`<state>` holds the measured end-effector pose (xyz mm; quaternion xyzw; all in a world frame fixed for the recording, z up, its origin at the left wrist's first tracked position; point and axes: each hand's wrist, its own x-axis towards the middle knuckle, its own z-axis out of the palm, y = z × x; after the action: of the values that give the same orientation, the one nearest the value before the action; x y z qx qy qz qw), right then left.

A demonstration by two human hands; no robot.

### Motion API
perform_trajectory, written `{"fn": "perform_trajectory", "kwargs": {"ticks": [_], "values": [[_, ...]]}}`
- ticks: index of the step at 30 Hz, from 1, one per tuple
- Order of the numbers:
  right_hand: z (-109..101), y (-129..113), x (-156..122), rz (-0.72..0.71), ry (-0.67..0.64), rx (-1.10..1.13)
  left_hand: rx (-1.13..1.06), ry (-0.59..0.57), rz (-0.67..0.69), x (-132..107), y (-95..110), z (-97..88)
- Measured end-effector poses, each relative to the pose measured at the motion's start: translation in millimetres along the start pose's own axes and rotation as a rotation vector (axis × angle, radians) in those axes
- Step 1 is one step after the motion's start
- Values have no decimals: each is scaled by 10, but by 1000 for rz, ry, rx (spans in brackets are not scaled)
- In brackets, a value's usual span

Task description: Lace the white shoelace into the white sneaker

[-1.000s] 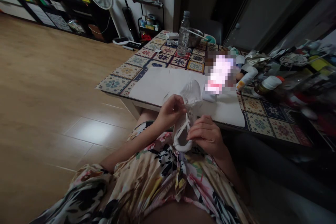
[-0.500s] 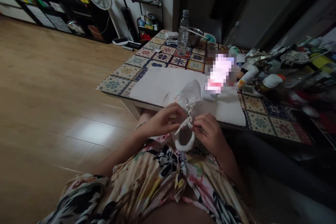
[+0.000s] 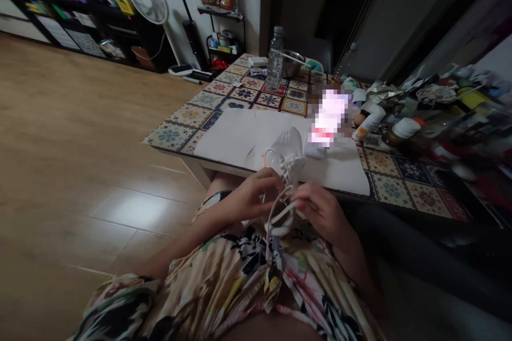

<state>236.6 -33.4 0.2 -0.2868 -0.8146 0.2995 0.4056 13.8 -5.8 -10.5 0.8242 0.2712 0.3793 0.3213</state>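
A white sneaker [image 3: 291, 141] points away from me, its toe over the white sheet and its heel at the table's near edge, close to my lap. Its white shoelace [image 3: 282, 214] runs loose across the ankle opening, and one end hangs down over the heel. On the left side of the laces, my left hand [image 3: 256, 192] is closed, thumb and fingertips at the lace's loop. My right hand [image 3: 320, 209] pinches the other stretch of lace right of the opening. The fingers partly hide the upper eyelets.
A lit, blurred-out phone [image 3: 328, 120] stands just beyond the shoe on the white sheet [image 3: 236, 128]. Farther back are a clear plastic bottle [image 3: 274, 61] and a metal bowl [image 3: 294, 66]. Bottles [image 3: 400, 133] and clutter crowd the table's right side.
The lace near the opening has been drawn out: a longer strand now hangs over the heel, and another stretches to my right hand. Both hands stay close to the laces.
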Motion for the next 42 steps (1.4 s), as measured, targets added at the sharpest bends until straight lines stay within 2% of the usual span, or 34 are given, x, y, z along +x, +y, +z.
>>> {"fn": "perform_trajectory", "kwargs": {"ticks": [3, 6, 9, 14, 16, 19, 23, 25, 27, 29, 31, 33, 35, 37, 38, 40, 42], "values": [[61, 87, 33, 47, -3, -81, -10, -9, 12, 6, 17, 3], [76, 110, 42, -2, -53, -138, -6, 12, -14, 12, 16, 12], [81, 127, 40, -32, -47, -157, -6, 18, -19, 17, 9, 13], [119, 174, 33, -61, -41, -207, -213, -84, -1, -14, 0, -69], [107, 171, 32, -87, -33, -258, -343, -90, -2, -48, -2, -124], [29, 128, 17, -120, -13, -220, -531, -36, 21, -108, 13, -193], [-87, 19, -47, -128, -57, 98, -731, 147, 24, -150, 79, -231], [-101, -50, -87, -98, 12, 229, -787, 212, 53, -153, 97, -237], [-99, -114, -113, -91, 166, 332, -789, 169, 80, -158, 87, -246], [-108, -151, -117, -171, 314, 446, -797, 49, 87, -173, 70, -262], [-130, -146, -105, -251, 395, 564, -810, -86, 82, -190, 83, -281], [-135, -103, -91, -225, 454, 609, -756, -161, 49, -189, 141, -286], [-94, -42, -84, -126, 543, 514, -632, -149, -14, -162, 223, -250], [-9, 9, -80, -39, 606, 262, -559, -102, -78, -114, 287, -157], [39, 25, -78, -25, 586, 108, -567, -77, -138, -87, 301, -96], [120, 35, -66, -83, 432, -160, -581, -5, -195, -39, 296, 29], [160, 27, -46, -193, 249, -298, -535, 81, -187, -9, 266, 118]]}}
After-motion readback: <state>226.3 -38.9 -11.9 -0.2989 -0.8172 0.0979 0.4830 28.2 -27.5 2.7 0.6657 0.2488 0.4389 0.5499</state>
